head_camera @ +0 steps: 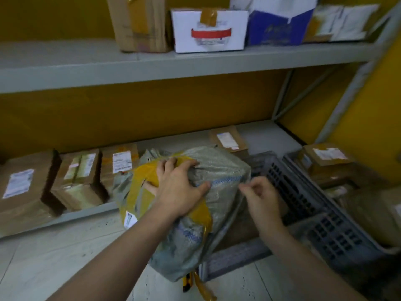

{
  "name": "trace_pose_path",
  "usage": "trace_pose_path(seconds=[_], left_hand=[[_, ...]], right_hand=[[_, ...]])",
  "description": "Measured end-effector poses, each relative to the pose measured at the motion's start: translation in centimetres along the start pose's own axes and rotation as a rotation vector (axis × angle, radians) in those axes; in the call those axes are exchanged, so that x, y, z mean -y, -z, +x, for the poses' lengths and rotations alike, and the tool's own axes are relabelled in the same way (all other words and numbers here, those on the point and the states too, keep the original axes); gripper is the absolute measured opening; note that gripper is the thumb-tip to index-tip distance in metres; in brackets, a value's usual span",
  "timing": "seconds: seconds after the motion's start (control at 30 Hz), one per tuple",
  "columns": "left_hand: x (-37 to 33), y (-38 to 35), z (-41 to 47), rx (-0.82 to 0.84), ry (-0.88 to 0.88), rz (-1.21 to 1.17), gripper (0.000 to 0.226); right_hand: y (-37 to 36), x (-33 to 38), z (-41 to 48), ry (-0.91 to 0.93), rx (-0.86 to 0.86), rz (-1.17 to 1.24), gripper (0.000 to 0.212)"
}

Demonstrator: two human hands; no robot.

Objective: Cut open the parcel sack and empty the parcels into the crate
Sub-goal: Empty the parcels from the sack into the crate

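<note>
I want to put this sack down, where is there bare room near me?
Bare: the floor tiles left of the sack, before the lower shelf; the upper shelf left of the tall brown box. Crowded: the crate on your right; a knife lies under the sack.

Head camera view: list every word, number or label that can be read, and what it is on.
No text can be read; all of it is blurred.
White labels on the brown boxes on the lower shelf: blurred.
Red-and-white label on the white box: blurred.
Blue print and white tag on the sack: blurred.
</note>
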State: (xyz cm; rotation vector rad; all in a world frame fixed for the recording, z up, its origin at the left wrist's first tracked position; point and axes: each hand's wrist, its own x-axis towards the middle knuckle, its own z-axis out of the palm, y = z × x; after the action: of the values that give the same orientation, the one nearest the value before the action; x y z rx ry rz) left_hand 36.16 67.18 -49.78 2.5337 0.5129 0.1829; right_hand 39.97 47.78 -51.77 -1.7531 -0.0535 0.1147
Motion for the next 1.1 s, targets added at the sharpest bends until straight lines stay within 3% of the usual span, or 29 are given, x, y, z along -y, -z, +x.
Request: trace_pose_path(seconds=[0.1,0.17,0.27,0.37,0.5,0.57,0.63,0.7,0.77,0.83,0.9,0.97,1.03,1.1], left_hand=[[-2.1,-0.8,1.4,0.020,-0.030,-0.071,0.070],[-3.1,-1.2,1.8,0.054,-0.037,-0.105,0.066],[-3.5,-1.0,1.9,0.085,-0.016,-0.207,0.050],[-3.0,0.3,1.4,0.082,-0.089,-0.211,0.040],[0.3,2.9,2.4,-0.067,-0.141,-0.139,0.034],[3.1,3.6,3.8,-0.095,-0.070,-0.014,0.048],[5.6,3.7,4.4,0.075,0.019,0.130,0.080],[6.4,3.4,4.3,0.249,0.028,0.041,0.101],[5.8,3.0,4.1,0.298,0.018,-0.127,0.103],[4.4,2.7,3.9,0.269,0.031,-0.124,0.092],[3.2,2.3,3.9,0.244,0.046,-0.007,0.065],[2.3,2.3,3.9,0.234,0.059,-0.048,0.034],[1.1,2.4,3.5,0.255,0.093,-0.208,0.017],[-0.3,2.7,3.2,0.247,0.142,-0.373,0.016]], right_hand=[[-0.1,1.2,-3.5,-0.088,0.332,0.012,0.019],[-0.8,1.7,-4.7,-0.074,0.444,-0.089,0.044],[-1.9,1.2,-4.4,0.044,0.361,-0.374,0.080],[-2.4,-0.1,-3.4,0.101,0.310,-0.397,0.074],[-1.1,-1.2,-2.0,0.162,0.205,-0.495,0.057],[-0.1,-1.6,-1.6,0.200,0.138,-0.521,0.053],[0.8,-2.0,-1.5,0.227,0.104,-0.513,0.048],[1.5,-2.1,-1.3,0.282,0.087,-0.487,0.045],[2.3,-2.0,-1.0,0.291,0.041,-0.438,0.047],[3.0,-1.7,-0.5,0.241,-0.096,-0.332,0.043],[3.5,-1.4,-0.1,0.154,-0.285,-0.173,0.025],[3.7,-1.4,0.6,-0.022,-0.387,-0.036,0.009],[4.0,-1.5,1.4,-0.245,-0.335,0.122,0.019],[4.5,-1.3,1.6,-0.423,-0.195,0.247,0.038]])
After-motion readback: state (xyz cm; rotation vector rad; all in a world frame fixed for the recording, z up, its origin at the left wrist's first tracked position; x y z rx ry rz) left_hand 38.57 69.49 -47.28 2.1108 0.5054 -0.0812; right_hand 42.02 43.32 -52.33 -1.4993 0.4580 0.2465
